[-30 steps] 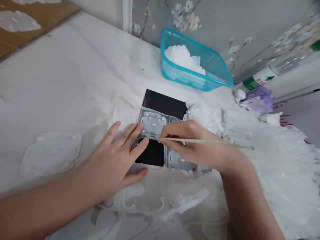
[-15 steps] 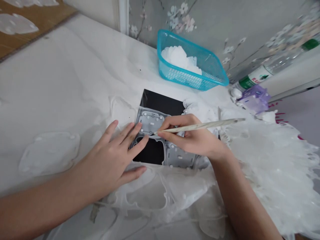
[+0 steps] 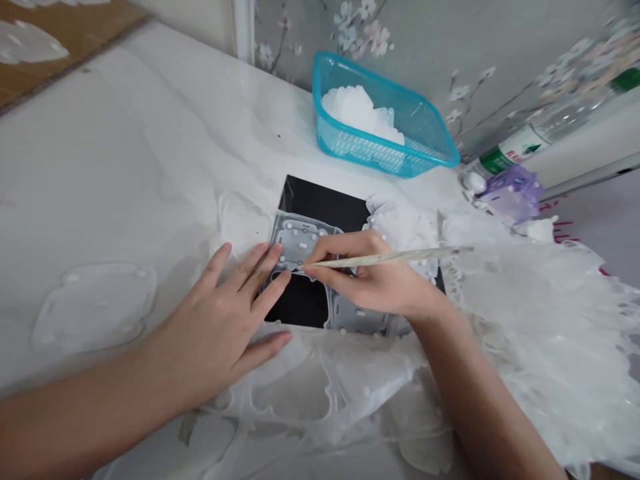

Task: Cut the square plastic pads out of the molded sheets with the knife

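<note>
The left hand (image 3: 220,327) lies flat with its fingers spread, the fingertips pressing on the left edge of a translucent silicone sheet (image 3: 300,241) that rests on a black square mat (image 3: 320,200). Its grip holds nothing; the palm and thumb rest on the white surface (image 3: 125,153) just in front of the mat. The right hand (image 3: 373,280) pinches a thin pale stick (image 3: 385,257) between thumb and forefinger, a narrow grip closed on the stick, whose tip touches the sheet close to the left hand's fingertips. The stick's far end points out to the right, over a heap of white trimmed scraps (image 3: 540,313).

The sheet carries small raised white dots and moulded panels; part of it has an open cut-out through which the black mat shows. More loose translucent webbing (image 3: 320,393) lies near the forearms. One separate moulded piece (image 3: 95,307) sits on the surface well to the left. Behind the mat stands a turquoise basket (image 3: 430,140) holding white pieces, and to its right lie a green-labelled bottle (image 3: 525,143) and a purple plastic item (image 3: 513,193).
</note>
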The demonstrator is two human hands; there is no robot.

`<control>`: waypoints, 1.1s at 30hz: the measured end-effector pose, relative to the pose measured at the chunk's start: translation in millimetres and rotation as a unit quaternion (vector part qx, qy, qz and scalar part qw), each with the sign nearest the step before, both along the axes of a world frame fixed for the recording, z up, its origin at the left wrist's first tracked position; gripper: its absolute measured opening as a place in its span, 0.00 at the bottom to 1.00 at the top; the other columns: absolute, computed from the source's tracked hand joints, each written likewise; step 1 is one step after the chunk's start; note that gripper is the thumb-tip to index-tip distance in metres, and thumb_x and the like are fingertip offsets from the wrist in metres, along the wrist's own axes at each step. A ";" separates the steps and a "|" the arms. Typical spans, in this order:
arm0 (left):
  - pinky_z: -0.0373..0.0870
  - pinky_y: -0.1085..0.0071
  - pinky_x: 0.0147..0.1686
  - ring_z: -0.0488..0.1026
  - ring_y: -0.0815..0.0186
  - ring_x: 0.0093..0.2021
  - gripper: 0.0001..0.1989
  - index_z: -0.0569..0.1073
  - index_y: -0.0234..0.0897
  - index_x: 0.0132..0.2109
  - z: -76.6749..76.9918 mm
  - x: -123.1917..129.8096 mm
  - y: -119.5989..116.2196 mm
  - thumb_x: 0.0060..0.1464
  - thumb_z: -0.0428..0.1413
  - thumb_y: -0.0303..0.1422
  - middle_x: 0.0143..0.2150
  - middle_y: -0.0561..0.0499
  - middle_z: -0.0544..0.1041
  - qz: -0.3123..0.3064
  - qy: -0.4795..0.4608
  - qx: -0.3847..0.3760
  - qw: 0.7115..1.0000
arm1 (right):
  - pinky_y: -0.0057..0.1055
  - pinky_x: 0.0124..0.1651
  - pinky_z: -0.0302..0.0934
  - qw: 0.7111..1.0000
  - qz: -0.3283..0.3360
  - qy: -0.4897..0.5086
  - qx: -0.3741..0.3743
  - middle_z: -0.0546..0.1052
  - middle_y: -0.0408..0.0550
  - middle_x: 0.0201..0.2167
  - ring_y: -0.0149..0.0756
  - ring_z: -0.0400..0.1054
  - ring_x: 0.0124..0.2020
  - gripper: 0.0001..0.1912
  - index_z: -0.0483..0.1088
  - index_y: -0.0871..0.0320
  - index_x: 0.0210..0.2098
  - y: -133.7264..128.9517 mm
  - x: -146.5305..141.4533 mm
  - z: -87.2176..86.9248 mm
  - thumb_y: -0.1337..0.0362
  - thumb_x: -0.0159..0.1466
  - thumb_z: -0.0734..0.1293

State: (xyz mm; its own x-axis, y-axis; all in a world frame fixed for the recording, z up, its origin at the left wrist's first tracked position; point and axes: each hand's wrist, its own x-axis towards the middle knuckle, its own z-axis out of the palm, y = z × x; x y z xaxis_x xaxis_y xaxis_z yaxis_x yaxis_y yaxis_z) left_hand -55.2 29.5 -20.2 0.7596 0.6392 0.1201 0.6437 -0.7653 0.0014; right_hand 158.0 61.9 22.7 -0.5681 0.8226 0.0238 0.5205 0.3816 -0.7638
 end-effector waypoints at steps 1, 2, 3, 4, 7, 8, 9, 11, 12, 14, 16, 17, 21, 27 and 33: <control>0.50 0.43 0.57 0.54 0.46 0.64 0.30 0.64 0.27 0.58 -0.4 0.2 -0.3 0.59 0.40 0.47 0.64 0.30 0.58 0.001 0.000 0.001 1.000 | 0.24 0.26 0.51 1.000 0.002 0.001 0.001 0.70 0.42 0.23 0.24 0.59 0.24 0.10 0.69 0.61 0.28 0.1 -0.3 -0.5 0.65 0.64 0.61; 0.50 0.43 0.57 0.54 0.46 0.64 0.30 0.64 0.27 0.58 -0.7 0.4 -0.6 0.59 0.40 0.46 0.64 0.30 0.58 0.003 -0.001 0.003 1.000 | 0.24 0.26 0.52 1.000 0.003 0.003 0.003 0.70 0.42 0.23 0.24 0.59 0.24 0.10 0.69 0.61 0.28 0.2 -0.4 -1.2 0.65 0.64 0.61; 0.50 0.43 0.57 0.54 0.46 0.64 0.30 0.64 0.27 0.58 -0.9 0.6 -0.8 0.60 0.40 0.46 0.64 0.30 0.58 0.004 -0.002 0.005 1.000 | 0.24 0.27 0.52 1.000 0.004 0.004 0.006 0.70 0.42 0.24 0.25 0.59 0.24 0.10 0.69 0.61 0.28 0.3 -0.6 -1.9 0.65 0.64 0.61; 0.50 0.43 0.57 0.54 0.46 0.64 0.29 0.64 0.27 0.58 -1.0 0.7 -1.1 0.60 0.40 0.45 0.63 0.30 0.58 0.005 -0.003 0.008 1.000 | 0.24 0.27 0.52 1.000 0.005 0.005 0.010 0.70 0.42 0.24 0.24 0.59 0.25 0.10 0.69 0.61 0.28 0.4 -0.7 -2.6 0.66 0.64 0.61; 0.50 0.43 0.57 0.55 0.45 0.64 0.29 0.64 0.26 0.58 -0.9 0.9 -1.0 0.60 0.41 0.45 0.63 0.28 0.58 0.000 -0.002 0.013 1.000 | 0.24 0.27 0.52 1.000 0.011 0.010 0.019 0.69 0.42 0.24 0.24 0.59 0.25 0.09 0.68 0.61 0.28 0.1 -1.4 -4.6 0.66 0.64 0.61; 0.51 0.43 0.57 0.55 0.45 0.64 0.29 0.64 0.25 0.58 -0.8 1.0 -0.8 0.60 0.41 0.45 0.63 0.28 0.58 -0.002 0.000 0.014 1.000 | 0.24 0.28 0.52 1.000 0.013 0.012 0.023 0.69 0.41 0.24 0.24 0.58 0.25 0.10 0.68 0.60 0.28 -0.3 -1.9 -4.9 0.66 0.64 0.61; 0.51 0.43 0.57 0.55 0.45 0.64 0.29 0.64 0.25 0.58 -0.8 1.1 -0.6 0.60 0.41 0.45 0.63 0.28 0.58 -0.004 0.001 0.015 1.000 | 0.24 0.28 0.52 0.999 0.015 0.012 0.026 0.69 0.41 0.23 0.24 0.58 0.25 0.10 0.67 0.60 0.28 -0.7 -2.4 -4.9 0.66 0.65 0.60; 0.51 0.43 0.56 0.56 0.45 0.63 0.29 0.64 0.25 0.58 -0.9 1.3 -0.1 0.60 0.41 0.45 0.63 0.27 0.58 -0.006 0.001 0.018 1.000 | 0.24 0.28 0.52 0.999 0.017 0.008 0.035 0.68 0.41 0.23 0.24 0.57 0.24 0.10 0.67 0.60 0.28 -1.7 -3.7 -3.8 0.66 0.65 0.60; 0.51 0.42 0.56 0.56 0.44 0.63 0.29 0.64 0.25 0.58 -1.1 1.4 0.1 0.60 0.41 0.45 0.63 0.27 0.59 -0.007 0.000 0.018 1.000 | 0.24 0.28 0.51 0.999 0.019 0.003 0.038 0.67 0.40 0.23 0.24 0.56 0.24 0.10 0.66 0.60 0.28 -2.2 -4.2 -2.6 0.66 0.65 0.60; 0.52 0.42 0.56 0.56 0.44 0.63 0.29 0.64 0.25 0.58 -1.5 1.8 0.2 0.60 0.41 0.44 0.63 0.27 0.59 -0.008 -0.002 0.016 1.000 | 0.24 0.27 0.50 0.999 0.029 -0.015 0.039 0.65 0.40 0.21 0.24 0.55 0.24 0.10 0.65 0.60 0.28 -2.7 -5.0 0.7 0.67 0.65 0.59; 0.51 0.41 0.56 0.56 0.43 0.63 0.29 0.64 0.25 0.58 -1.8 2.0 0.0 0.60 0.42 0.44 0.63 0.27 0.58 -0.008 -0.005 0.012 1.000 | 0.24 0.27 0.50 0.998 0.042 -0.036 0.036 0.64 0.39 0.21 0.24 0.54 0.23 0.11 0.64 0.60 0.27 -2.9 -5.2 4.6 0.67 0.66 0.59; 0.51 0.41 0.56 0.56 0.43 0.63 0.29 0.64 0.25 0.58 -1.8 1.9 -0.1 0.59 0.42 0.44 0.63 0.27 0.58 -0.007 -0.006 0.012 1.000 | 0.24 0.27 0.50 0.997 0.049 -0.045 0.034 0.63 0.39 0.21 0.24 0.54 0.23 0.11 0.64 0.59 0.27 -2.8 -5.0 6.4 0.66 0.66 0.58; 0.50 0.41 0.56 0.56 0.44 0.63 0.29 0.64 0.26 0.57 -1.0 1.3 -0.4 0.59 0.41 0.44 0.63 0.27 0.59 -0.005 -0.004 0.012 1.000 | 0.25 0.28 0.50 0.996 0.064 -0.065 0.025 0.63 0.39 0.21 0.25 0.55 0.24 0.11 0.63 0.59 0.27 -2.2 -2.1 12.0 0.66 0.66 0.58; 0.50 0.41 0.56 0.57 0.43 0.62 0.29 0.65 0.24 0.56 -1.8 0.1 0.8 0.60 0.41 0.44 0.63 0.25 0.58 -0.014 -0.006 0.027 1.000 | 0.26 0.26 0.47 0.994 0.042 -0.100 -0.026 0.63 0.38 0.20 0.25 0.53 0.23 0.10 0.64 0.58 0.25 1.1 10.2 18.1 0.70 0.64 0.60; 0.49 0.41 0.57 0.57 0.44 0.63 0.29 0.66 0.24 0.56 -3.4 -0.9 -0.2 0.59 0.41 0.44 0.63 0.26 0.58 -0.012 -0.019 0.025 0.999 | 0.24 0.26 0.49 0.990 0.031 -0.122 -0.060 0.66 0.39 0.21 0.24 0.55 0.22 0.08 0.67 0.59 0.27 5.1 18.0 22.8 0.70 0.62 0.62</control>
